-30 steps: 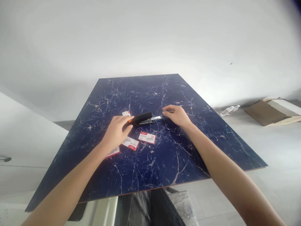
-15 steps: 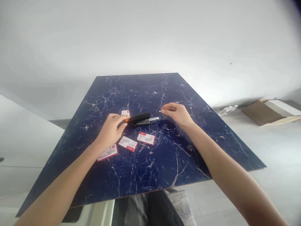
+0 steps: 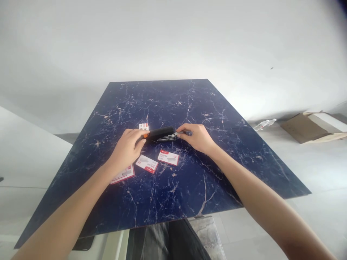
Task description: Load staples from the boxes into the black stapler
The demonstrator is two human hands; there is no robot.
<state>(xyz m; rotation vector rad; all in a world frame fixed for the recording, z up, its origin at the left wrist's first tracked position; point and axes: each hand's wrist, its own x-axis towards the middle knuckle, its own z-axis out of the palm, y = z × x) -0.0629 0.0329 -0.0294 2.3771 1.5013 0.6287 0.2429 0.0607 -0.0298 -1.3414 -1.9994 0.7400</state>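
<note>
A black stapler point(image 3: 162, 132) with an orange part at its left end lies on the dark blue marbled table point(image 3: 173, 195), its metal staple channel exposed. My left hand point(image 3: 129, 144) grips the stapler's left end between thumb and fingers. At the other end, my right hand point(image 3: 195, 137) pinches a small silver strip of staples point(image 3: 177, 133) against the channel's tip; the fingers partly cover it. Two flat red-and-white staple boxes point(image 3: 168, 157) point(image 3: 146, 164) lie nearer me. Another box point(image 3: 123, 174) is partly hidden under my left wrist, and a small one point(image 3: 144, 126) sits behind my left fingers.
A white wall point(image 3: 162, 39) rises behind the table. On the floor to the right lie an open cardboard box point(image 3: 303, 126) and a clear plastic item point(image 3: 264, 124). The table's front edge is close to my legs point(image 3: 168, 240).
My right hand has moved left with the strip of staples, from just beyond the stapler to its channel. My left hand stays on the stapler. The view has shifted slightly.
</note>
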